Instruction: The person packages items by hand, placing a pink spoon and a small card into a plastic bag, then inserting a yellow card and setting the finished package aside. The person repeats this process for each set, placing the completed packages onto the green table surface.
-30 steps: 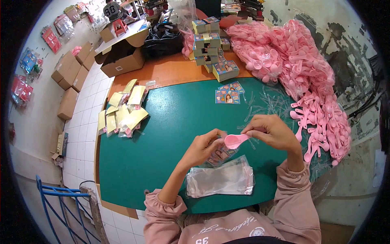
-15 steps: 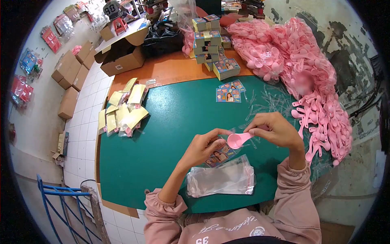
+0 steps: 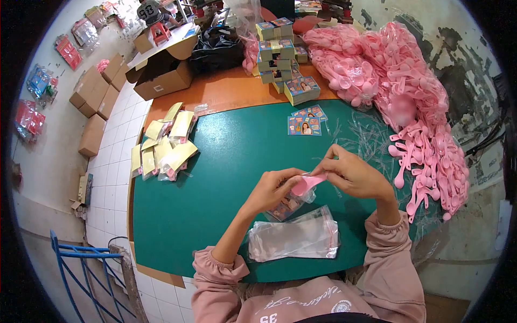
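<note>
My right hand (image 3: 353, 173) pinches the handle of a pink measuring spoon (image 3: 306, 185). My left hand (image 3: 276, 188) is closed on the upper edge of a clear plastic bag with a printed card (image 3: 285, 207) in it. The spoon's bowl overlaps the bag's mouth, close to my left fingertips. Just below, a stack of clear plastic bags (image 3: 293, 237) lies on the green table mat (image 3: 215, 215).
Pink spoons (image 3: 423, 156) are heaped on the right, beside scattered clear plastic strips (image 3: 361, 132). Loose cards (image 3: 304, 125) lie ahead, with bundled card stacks (image 3: 301, 90) behind. Filled packets (image 3: 161, 148) sit at left near an open cardboard box (image 3: 164, 81). A person (image 3: 151, 13) is far back.
The spoon has moved slightly left and down toward the bag, its bowl now over the bag's mouth. My right hand has shifted left with it; my left fingers have drawn in.
</note>
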### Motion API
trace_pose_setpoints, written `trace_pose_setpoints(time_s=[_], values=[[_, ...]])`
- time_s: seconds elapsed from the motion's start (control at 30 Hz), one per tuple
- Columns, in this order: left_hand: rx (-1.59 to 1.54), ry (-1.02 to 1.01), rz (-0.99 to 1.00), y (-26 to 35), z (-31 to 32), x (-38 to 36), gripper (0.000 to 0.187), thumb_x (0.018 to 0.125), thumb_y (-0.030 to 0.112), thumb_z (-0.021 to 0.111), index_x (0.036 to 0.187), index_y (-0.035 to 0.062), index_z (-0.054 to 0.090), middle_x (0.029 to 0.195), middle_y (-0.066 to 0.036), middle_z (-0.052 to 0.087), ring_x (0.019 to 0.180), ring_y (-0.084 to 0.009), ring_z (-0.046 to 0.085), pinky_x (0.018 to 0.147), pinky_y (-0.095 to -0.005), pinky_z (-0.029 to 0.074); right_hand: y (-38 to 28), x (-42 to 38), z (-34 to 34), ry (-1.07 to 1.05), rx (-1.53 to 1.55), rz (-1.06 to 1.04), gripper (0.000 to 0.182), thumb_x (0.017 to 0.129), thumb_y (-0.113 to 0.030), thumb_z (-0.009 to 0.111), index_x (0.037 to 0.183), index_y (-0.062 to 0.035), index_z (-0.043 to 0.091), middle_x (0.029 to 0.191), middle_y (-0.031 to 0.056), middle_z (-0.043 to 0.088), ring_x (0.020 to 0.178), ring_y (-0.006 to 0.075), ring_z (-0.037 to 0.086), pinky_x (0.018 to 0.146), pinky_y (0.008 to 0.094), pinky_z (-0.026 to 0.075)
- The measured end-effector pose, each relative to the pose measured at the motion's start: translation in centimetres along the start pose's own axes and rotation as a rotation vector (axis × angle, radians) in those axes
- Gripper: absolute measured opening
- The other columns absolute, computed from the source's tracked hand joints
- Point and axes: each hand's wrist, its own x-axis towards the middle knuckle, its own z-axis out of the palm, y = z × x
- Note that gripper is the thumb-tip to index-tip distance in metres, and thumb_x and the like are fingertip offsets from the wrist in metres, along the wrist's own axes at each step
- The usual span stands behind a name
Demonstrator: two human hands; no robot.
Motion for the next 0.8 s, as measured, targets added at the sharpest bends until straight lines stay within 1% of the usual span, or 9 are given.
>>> trace_pose_setpoints(time_s=[0.07,0.17,0.23,0.33,0.47,0.53,0.67,0.73,0.8], values=[[-0.019,-0.048,-0.089,0.4,-0.1,0.3,0.025,0.088,0.021,0.051,0.099,0.002,0.062,0.077,-0.009,0.063,0.068,-0.0122,0.056,0.066,-0.0277,0.047,0.1,0.1,-0.1,-0.01,-0.002,-0.001,0.017,0.079,-0.009,0.053,0.093,-0.0054,0.061,0.083,0.0131,0.046,0.079,0.0275,0.049,0.074,0.0346,0.041],[-0.118,0.025,-0.029,-1.0,0.5,1.0,0.024,0.088,0.02,0.051,0.098,0.0013,0.062,0.073,-0.007,0.061,0.067,-0.0099,0.054,0.063,-0.0268,0.046,0.2,0.5,-0.8,0.015,-0.015,-0.002,0.015,0.077,-0.008,0.056,0.09,-0.0022,0.057,0.081,0.012,0.049,0.073,0.0241,0.052,0.069,0.0323,0.043],[-0.164,0.05,-0.045,-1.4,0.9,1.4,0.024,0.088,0.02,0.051,0.096,0.001,0.062,0.071,-0.005,0.06,0.066,-0.0088,0.053,0.062,-0.0258,0.045,0.1,0.6,-1.5,0.248,0.108,0.113,0.013,0.074,-0.005,0.062,0.086,-0.0023,0.056,0.077,0.0046,0.052,0.065,0.0119,0.051,0.057,0.0251,0.042],[-0.25,0.05,-0.088,-1.1,1.0,1.8,0.024,0.088,0.02,0.051,0.093,0.0002,0.063,0.068,-0.002,0.058,0.064,-0.0064,0.049,0.059,-0.0235,0.043,-0.2,1.0,-0.7,0.261,0.1,0.003,0.016,0.072,-0.006,0.063,0.081,0.0003,0.052,0.076,0.0101,0.055,0.064,0.0173,0.056,0.058,0.0273,0.044],[-0.434,0.058,-0.123,-0.3,1.3,2.0,0.028,0.091,0.022,0.048,0.088,-0.0018,0.062,0.066,0.001,0.055,0.062,-0.0038,0.045,0.055,-0.0207,0.039,0.0,1.6,-0.1,0.143,0.172,0.001,0.017,0.073,-0.008,0.064,0.083,-0.0003,0.053,0.077,0.0098,0.056,0.067,0.0186,0.057,0.06,0.0277,0.045],[-0.47,0.098,-0.075,-0.2,1.3,2.2,0.03,0.091,0.023,0.046,0.088,-0.0019,0.062,0.066,0.002,0.055,0.062,-0.0034,0.045,0.054,-0.0202,0.039,0.2,1.8,0.2,0.235,0.154,-0.117,0.019,0.073,-0.009,0.064,0.088,-0.0001,0.055,0.079,0.0097,0.056,0.07,0.0194,0.058,0.061,0.0274,0.045],[-0.55,0.176,-0.093,0.4,0.8,2.2,0.033,0.093,0.025,0.044,0.088,-0.0013,0.063,0.066,0.002,0.055,0.06,-0.0029,0.045,0.052,-0.019,0.038,0.0,1.8,0.1,0.303,0.201,-0.123,0.02,0.074,-0.007,0.062,0.092,0.0002,0.057,0.08,0.0097,0.056,0.073,0.0211,0.059,0.065,0.0281,0.046],[-0.55,0.195,-0.055,-0.1,0.8,2.3,0.033,0.093,0.026,0.044,0.089,-0.0005,0.063,0.066,0.002,0.055,0.059,-0.0029,0.045,0.051,-0.0188,0.037,-0.3,1.9,0.3,0.503,0.043,-0.174,0.018,0.075,-0.003,0.062,0.092,0.0005,0.058,0.082,0.0094,0.056,0.073,0.0214,0.059,0.065,0.0293,0.047],[-0.549,0.209,-0.016,-0.1,0.7,2.3,0.034,0.093,0.027,0.044,0.09,0.0002,0.063,0.066,0.002,0.055,0.058,-0.0029,0.046,0.051,-0.0186,0.037,-1.2,1.9,1.3,0.556,0.165,-0.118,0.016,0.074,-0.002,0.063,0.09,0.0,0.059,0.082,0.0089,0.056,0.072,0.0211,0.059,0.065,0.0299,0.048]])
